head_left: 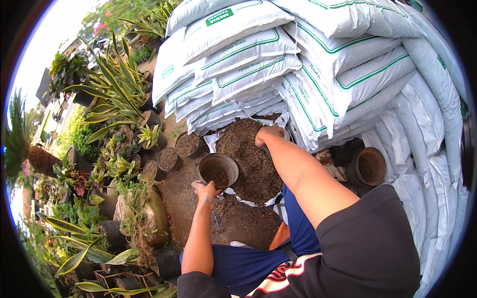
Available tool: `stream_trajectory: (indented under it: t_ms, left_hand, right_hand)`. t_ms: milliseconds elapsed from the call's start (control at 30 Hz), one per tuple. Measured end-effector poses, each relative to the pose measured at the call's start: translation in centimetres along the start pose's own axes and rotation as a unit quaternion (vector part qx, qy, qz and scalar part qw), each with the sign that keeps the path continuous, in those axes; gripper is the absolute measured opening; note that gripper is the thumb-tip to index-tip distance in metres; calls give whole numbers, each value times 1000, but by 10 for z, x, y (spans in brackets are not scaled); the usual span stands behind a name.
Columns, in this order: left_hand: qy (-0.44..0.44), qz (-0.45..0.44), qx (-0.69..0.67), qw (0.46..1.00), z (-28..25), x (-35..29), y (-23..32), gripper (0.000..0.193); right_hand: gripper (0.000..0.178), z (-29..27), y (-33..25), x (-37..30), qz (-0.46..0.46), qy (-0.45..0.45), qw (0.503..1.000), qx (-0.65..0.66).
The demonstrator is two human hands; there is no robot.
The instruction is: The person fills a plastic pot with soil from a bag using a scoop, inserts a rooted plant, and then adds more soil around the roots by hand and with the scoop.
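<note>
My left hand [205, 191] grips the near rim of a black plastic plant pot [232, 173], its mouth tilted up and a little soil [217, 177] in the bottom. Beside the pot, on its right, lies a heap of loose brown potting soil [248, 149] on an opened white sack [247, 202]. At the far right part of the heap, my right hand [270, 135] is closed with fingers bent down. A dark grey edge shows below it, but hand and forearm hide what it is.
Stacked white sacks [258, 44] rise behind and along the right. Several soil-filled pots [169, 159] stand left of the heap, with potted striped-leaf plants [117, 82] beyond. Another black pot [370, 167] sits right of my right arm. Loose soil [243, 223] covers the ground near my legs.
</note>
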State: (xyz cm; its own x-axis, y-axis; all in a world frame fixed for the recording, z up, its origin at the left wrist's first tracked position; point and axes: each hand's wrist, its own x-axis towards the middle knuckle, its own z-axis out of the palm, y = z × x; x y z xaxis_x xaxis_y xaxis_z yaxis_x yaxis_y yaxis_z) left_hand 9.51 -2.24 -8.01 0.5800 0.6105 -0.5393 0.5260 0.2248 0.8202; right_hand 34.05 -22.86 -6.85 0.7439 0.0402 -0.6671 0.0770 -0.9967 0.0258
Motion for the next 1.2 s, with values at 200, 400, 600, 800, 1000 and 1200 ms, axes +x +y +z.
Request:
stream_trajectory:
  t_ms: [200,400,600,800,1000,1200]
  left_hand:
    - [-12,15,3,1000,6,1,5,54]
    - [3,30,-11,999,-4,-5,2,50]
    - [-23,26,-37,999,2,-16,13,49]
    - [-40,12,-70,997,0,-31,24,49]
    - [-50,28,-94,994,-3,-32,29,46]
    - [-50,40,-150,987,-14,-44,42,47]
  right_hand:
    - [72,8,17,56,-97,-78,988,92]
    - [90,-7,13,38,-112,-204,960,155]
    - [95,-15,30,46,-59,-217,928,296]
    - [83,-30,36,21,-125,-180,916,335]
    - [72,-53,27,-15,-202,-116,902,362]
    - [73,-67,13,-77,-277,40,878,388]
